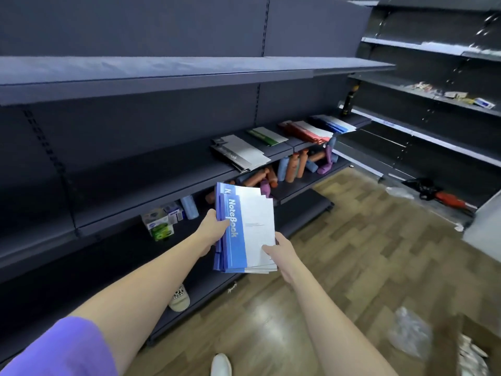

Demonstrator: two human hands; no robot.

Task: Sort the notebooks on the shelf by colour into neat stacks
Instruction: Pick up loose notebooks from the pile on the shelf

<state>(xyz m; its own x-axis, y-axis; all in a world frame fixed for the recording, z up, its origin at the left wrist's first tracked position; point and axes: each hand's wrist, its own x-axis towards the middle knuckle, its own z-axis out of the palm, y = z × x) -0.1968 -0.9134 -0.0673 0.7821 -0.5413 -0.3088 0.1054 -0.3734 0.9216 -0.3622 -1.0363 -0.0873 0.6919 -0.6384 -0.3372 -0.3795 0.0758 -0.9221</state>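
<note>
Both hands hold a bundle of blue notebooks (245, 232) in the air, in front of the shelf (162, 183). The left hand (214, 226) grips its left long edge; the right hand (280, 251) pinches the near right corner. The long axis points away from the person. The blue stack (334, 123) lies far right on the shelf, beyond the grey (240, 151), green (267, 135) and red (306, 131) stacks, so the right hand is nearer. The shelf to the left is bare.

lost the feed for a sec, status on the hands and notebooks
Left hand and right hand both grip a stack of blue-and-white paper notebooks. Grey, green, red and blue stacks on shelf. Path clear.
</note>
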